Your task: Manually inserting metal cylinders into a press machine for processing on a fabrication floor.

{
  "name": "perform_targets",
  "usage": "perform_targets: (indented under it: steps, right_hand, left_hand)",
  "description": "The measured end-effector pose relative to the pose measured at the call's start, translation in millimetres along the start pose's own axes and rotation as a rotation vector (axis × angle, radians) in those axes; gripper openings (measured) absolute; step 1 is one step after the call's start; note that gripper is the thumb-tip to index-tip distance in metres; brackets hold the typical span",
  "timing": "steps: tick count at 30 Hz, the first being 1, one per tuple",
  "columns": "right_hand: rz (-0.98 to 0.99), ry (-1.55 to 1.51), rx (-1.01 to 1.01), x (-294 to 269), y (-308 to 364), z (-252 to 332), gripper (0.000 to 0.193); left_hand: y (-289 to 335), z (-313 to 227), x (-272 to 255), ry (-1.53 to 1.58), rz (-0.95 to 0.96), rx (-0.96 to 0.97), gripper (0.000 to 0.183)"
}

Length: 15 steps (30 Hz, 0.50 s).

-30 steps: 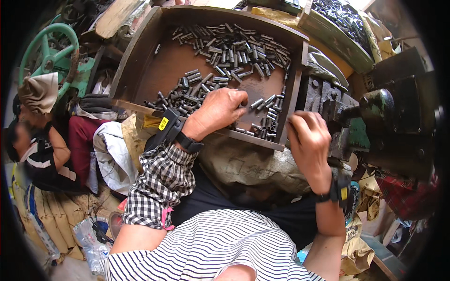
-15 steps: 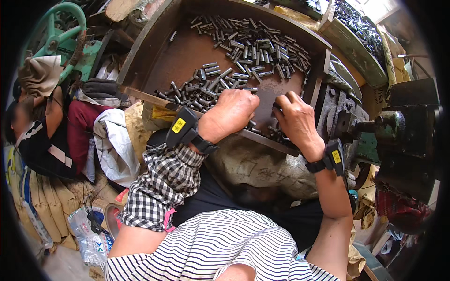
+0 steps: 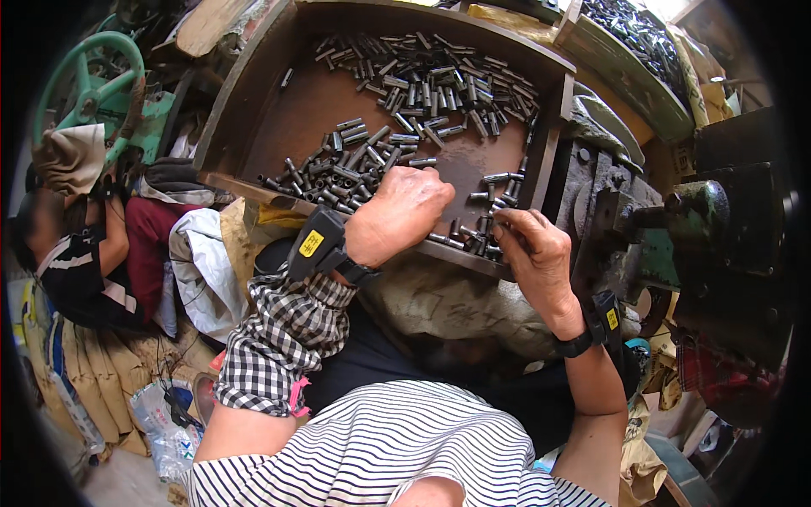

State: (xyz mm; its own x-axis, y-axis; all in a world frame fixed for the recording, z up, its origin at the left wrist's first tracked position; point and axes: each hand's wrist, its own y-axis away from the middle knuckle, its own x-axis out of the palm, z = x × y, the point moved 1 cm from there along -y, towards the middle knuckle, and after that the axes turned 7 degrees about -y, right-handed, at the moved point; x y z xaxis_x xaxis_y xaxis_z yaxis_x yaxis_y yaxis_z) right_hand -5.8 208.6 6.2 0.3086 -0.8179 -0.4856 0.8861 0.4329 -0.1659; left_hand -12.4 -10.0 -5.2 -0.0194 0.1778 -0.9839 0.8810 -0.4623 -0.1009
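My curled left hand (image 3: 404, 211) and bent right hand (image 3: 538, 253) hold I can't tell what, if anything, a short grey metal tube (image 3: 497, 178) lying crosswise ahead in the brown rectangular tray (image 3: 296, 110), nearer the right

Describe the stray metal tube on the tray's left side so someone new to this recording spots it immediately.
Start with the big brown tray before the person. Follow its left wall toward the far end. The metal tube there lies alone, while the other tubes crowd together.
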Motion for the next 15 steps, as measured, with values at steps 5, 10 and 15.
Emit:
perform_targets:
  steps: [5,10,15]
  right_hand:
    - [-0.081,-0.51,0.368,-4.4,-1.3,-7.3,0.014]
    - [-0.046,-0.579,0.406,-1.9,-0.4,-9.6,0.011]
    - [-0.078,-0.583,0.339,-4.0,-1.0,-11.1,0.012]
  left_hand:
    - [2.3,5.4,0.0,-0.076,0.065,-0.026,0.014]
    - [-0.3,1.6,5.5,-0.045,0.01,-0.015,0.011]
    - [-5.8,-4.2,6.2,0.087,-0.066,-0.04,0.014]
